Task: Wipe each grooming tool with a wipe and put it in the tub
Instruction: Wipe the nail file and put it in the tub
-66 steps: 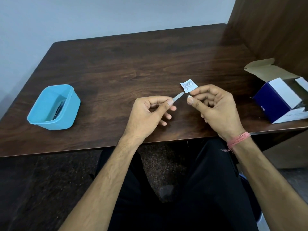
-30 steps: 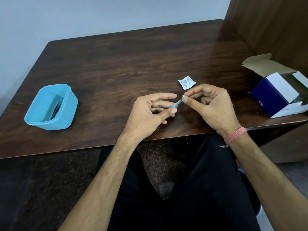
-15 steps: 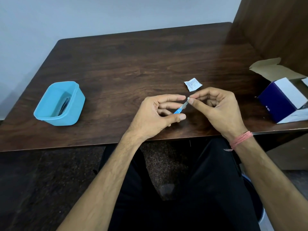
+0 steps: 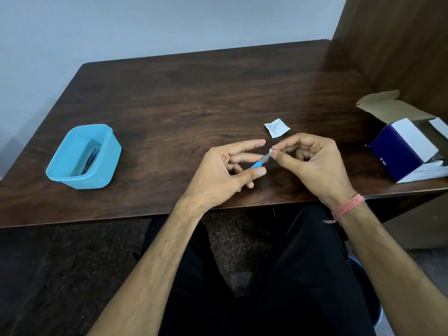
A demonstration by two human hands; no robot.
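Above the near tabletop [image 4: 169, 112] edge | your right hand [image 4: 312, 166] fingers pinching the wipe [image 4: 270, 150] have slid to the file [image 4: 260, 161] tip | left hand [image 4: 218, 175] grips handle | tub [image 4: 72, 177] next.

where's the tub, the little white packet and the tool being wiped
blue tub [image 4: 110, 163]: head view, its near right outer wall.
white packet [image 4: 277, 127]: head view, middle of its printed face.
blue-handled tool [image 4: 257, 163]: head view, its blue handle, above the left thumb.

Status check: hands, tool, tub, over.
Left hand holds blue-handled tool. Right hand pinches wipe at its tip. Tub far left, path open.
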